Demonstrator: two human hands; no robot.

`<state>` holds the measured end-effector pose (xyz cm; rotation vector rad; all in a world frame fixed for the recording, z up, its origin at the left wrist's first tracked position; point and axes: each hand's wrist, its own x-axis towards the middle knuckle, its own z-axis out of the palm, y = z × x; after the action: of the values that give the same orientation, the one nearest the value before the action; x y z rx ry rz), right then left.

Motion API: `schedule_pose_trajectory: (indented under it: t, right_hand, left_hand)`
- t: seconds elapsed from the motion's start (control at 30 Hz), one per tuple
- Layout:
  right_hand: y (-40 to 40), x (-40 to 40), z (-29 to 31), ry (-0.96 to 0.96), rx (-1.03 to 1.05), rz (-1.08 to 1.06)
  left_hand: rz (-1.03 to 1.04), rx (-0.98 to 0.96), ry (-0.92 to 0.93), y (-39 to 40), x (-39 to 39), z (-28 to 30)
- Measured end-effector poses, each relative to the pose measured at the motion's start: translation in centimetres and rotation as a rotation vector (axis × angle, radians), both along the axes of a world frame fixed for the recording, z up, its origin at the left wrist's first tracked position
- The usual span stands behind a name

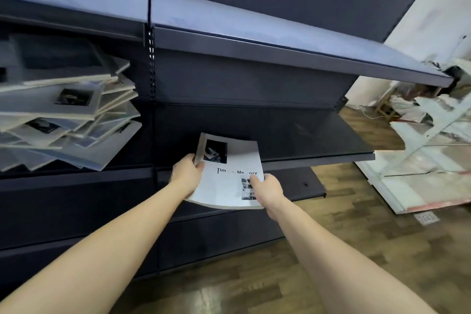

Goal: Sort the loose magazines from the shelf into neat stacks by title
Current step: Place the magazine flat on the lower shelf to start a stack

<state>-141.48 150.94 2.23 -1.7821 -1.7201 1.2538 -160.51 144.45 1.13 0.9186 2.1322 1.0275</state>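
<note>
Gripping one white magazine at the dark shelf — left hand and right hand, fingers curled round its edges.

A shop or stockroom: dark metal gondola shelving, wood-look floor, dismantled white racks.

Bare dark shelf; magazine pile leftward.

A white magazine (black photo at the top corner, dark lettering mid-cover) lies tilted, its far edge over the dark shelf, slightly bowed. To the left, loose magazines lie heaped askew, overlapping.
</note>
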Motion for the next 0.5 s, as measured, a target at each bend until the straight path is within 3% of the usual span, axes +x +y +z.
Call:
schedule_pose_trajectory:
  t: [0.23,0.37,0.5]
  right_hand:
    - [4.8,-1.0,-0.4,0.029,-0.018,-0.080]
    - [8.1,-0.5,-0.4,0.078,0.002,-0.157]
    - [11.2,1.6,-0.4,0.127,0.001,-0.202]
  left_hand:
    - [-0.100,0.005,-0.009,4.4,-0.7,0.2]
    - [-0.267,0.004,-0.126,7.0,0.2,0.1]
    - [-0.462,-0.125,-0.063,9.1,2.3,-0.2]
